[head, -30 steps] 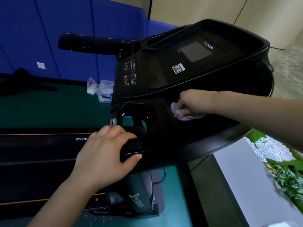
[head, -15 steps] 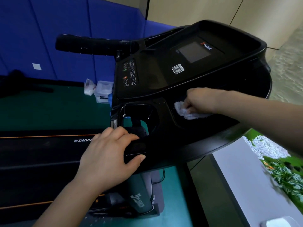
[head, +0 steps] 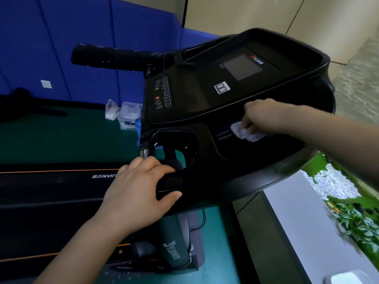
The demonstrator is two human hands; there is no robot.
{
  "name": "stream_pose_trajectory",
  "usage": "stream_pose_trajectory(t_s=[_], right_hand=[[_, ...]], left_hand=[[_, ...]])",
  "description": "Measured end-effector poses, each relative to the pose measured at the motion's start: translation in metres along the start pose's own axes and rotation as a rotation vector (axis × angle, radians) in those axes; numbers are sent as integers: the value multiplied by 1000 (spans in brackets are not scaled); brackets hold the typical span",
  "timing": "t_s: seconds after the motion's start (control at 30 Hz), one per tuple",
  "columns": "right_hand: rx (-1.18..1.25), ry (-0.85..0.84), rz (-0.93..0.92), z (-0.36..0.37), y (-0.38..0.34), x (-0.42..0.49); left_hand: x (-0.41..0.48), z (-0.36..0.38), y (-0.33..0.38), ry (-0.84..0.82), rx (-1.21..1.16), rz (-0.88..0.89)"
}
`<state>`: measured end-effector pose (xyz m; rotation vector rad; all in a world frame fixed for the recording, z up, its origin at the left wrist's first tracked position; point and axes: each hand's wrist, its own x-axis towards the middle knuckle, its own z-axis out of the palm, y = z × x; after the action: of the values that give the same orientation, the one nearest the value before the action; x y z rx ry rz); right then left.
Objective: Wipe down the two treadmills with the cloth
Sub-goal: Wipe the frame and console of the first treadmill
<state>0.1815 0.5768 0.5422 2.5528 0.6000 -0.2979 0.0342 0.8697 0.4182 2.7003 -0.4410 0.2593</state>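
A black treadmill console [head: 205,95] with a grey screen and button rows fills the middle of the view. My right hand [head: 264,115] holds a crumpled white cloth [head: 246,134] and presses it onto the console's lower tray, right of the open cup holder [head: 176,148]. My left hand [head: 139,191] grips the near left edge of the console, thumb under the rim. The treadmill's black running belt [head: 51,193] with an orange stripe lies at lower left.
The black foam handlebar [head: 108,58] juts left from the console. A clear plastic box [head: 130,113] and a small bag sit on the green floor by the blue padded wall [head: 61,37]. A white ledge [head: 297,226] with plants and white pebbles runs along the right.
My right hand has slid the cloth to the right across the lower tray. My left hand has kept its grip on the console edge.
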Motion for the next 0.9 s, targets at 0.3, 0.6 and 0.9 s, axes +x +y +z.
stream_pose_trajectory(t_s=[0.3, 0.6, 0.9], right_hand=[[261, 238, 87, -35, 90, -49], [255, 96, -46, -5, 76, -35], [186, -34, -74, -16, 79, -34]], left_hand=[[26, 7, 40, 75, -9, -30], [37, 23, 46, 103, -8, 23], [39, 22, 44, 114, -29, 29]])
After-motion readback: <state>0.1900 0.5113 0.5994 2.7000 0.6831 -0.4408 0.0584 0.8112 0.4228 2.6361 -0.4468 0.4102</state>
